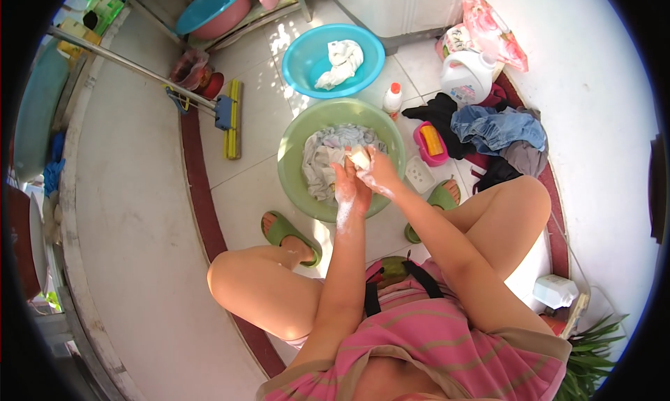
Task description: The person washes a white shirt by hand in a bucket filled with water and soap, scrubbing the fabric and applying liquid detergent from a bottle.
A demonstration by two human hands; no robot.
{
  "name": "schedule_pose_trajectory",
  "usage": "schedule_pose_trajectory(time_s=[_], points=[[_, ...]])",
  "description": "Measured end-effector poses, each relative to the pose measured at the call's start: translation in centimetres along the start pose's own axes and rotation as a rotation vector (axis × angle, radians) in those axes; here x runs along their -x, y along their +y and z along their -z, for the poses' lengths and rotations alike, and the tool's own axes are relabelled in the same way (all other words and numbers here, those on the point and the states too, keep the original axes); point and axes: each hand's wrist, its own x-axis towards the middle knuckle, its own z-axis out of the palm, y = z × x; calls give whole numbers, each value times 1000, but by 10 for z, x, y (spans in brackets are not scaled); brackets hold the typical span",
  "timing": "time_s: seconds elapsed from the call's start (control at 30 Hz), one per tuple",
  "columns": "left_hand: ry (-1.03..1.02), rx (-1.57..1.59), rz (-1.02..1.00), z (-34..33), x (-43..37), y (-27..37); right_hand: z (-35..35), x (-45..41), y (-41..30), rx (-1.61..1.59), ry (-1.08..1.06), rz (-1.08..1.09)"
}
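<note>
My right hand (383,171) grips a pale bar of soap (360,157) above the green plastic basin (289,163). Beneath it, my left hand (352,187) is turned palm up, thumb spread from the fingers, and meets the right hand at the soap. Some left fingers are hidden behind the right hand. White suds coat the left wrist and the edge of the right hand. Wet whitish and grey-patterned cloth (322,163) lies bunched inside the basin, under both hands.
Beyond is a blue basin (293,66) holding a white cloth (344,60). To the right are a red-capped bottle (392,101), a pink soap dish (441,159) with a yellow bar, a white soap dish (420,174), piled clothes (497,131) and a detergent jug (467,76). A sponge mop (233,119) leans left.
</note>
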Motion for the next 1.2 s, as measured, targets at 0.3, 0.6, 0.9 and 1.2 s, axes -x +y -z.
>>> schedule_pose_trajectory(time_s=[0.3, 0.6, 0.9, 1.2], points=[[657, 87, 110, 3, 3, 0, 36, 36, -56, 34, 55, 218], [-218, 549, -102, 7, 10, 22, 12, 70, -33, 57, -566, 485], [-353, 560, 50, -6, 11, 3, 8, -2, -56, 667, 269, 389], [-201, 577, 170, 4, 14, 1, 0, 9, -49, 668, 270, 319]])
